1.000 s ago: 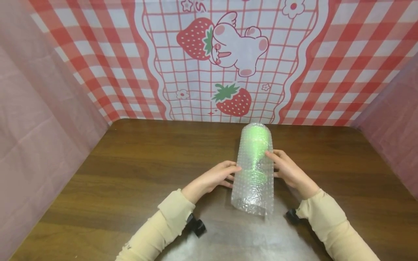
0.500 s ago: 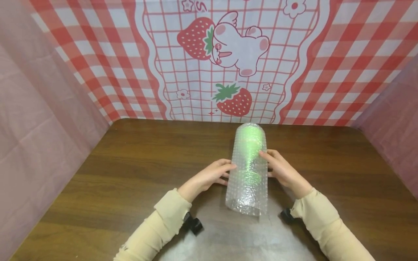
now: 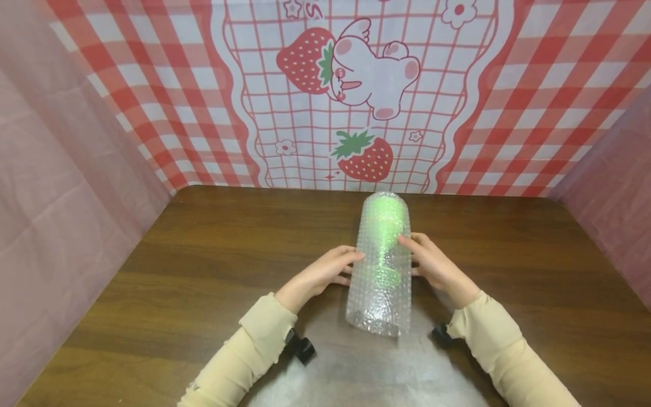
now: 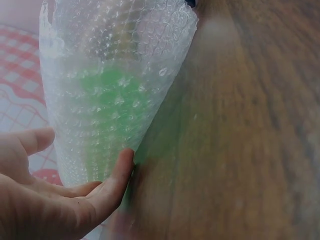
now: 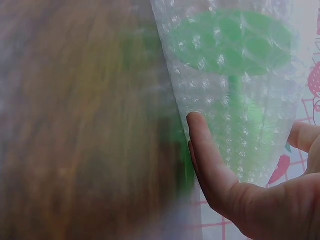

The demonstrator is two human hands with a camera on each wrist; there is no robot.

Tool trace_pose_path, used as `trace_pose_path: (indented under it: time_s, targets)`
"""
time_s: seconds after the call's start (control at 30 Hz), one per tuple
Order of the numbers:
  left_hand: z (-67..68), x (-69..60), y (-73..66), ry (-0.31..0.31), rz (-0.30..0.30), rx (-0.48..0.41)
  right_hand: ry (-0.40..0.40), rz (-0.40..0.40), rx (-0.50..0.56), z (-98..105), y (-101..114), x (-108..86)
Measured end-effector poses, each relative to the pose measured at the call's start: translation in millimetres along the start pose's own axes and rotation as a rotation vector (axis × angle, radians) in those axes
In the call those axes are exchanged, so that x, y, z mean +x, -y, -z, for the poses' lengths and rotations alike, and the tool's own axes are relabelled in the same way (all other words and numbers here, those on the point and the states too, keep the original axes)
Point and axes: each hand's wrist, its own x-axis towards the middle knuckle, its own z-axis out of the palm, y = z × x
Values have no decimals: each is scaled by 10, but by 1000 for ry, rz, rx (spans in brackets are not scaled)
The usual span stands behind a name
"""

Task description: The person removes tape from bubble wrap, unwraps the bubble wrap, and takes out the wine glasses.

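Note:
A green goblet (image 3: 389,226) lies wrapped in a tube of clear bubble wrap (image 3: 378,316), its wide bowl toward the far edge and its round foot nearer. The wrap's near end extends past the foot and gapes. My left hand (image 3: 325,271) holds the tube's left side, thumb above and fingers lower down; in the left wrist view its fingertips (image 4: 122,165) reach along the wrap near the tabletop. My right hand (image 3: 437,263) holds the opposite side, thumb on the upper surface. The green foot (image 5: 232,42) shows through the wrap in the right wrist view.
The roll lies on a dark brown wooden table (image 3: 203,254), near its far edge. Behind stands a red-and-white checked cloth (image 3: 203,85) with strawberry prints. Pink curtains (image 3: 56,198) hang at the sides. Black wrist cameras (image 3: 302,347) sit under the sleeves.
Both hands have shifted left together, and the wrapped goblet has moved left between them. The motion is smaller in the last half second.

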Motion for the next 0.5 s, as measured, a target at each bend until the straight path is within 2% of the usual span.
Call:
trace_pose_path:
  time_s: [0.5]
  targets:
    - [71, 18, 7, -19, -8, 4, 20, 1, -3, -70, 44, 60]
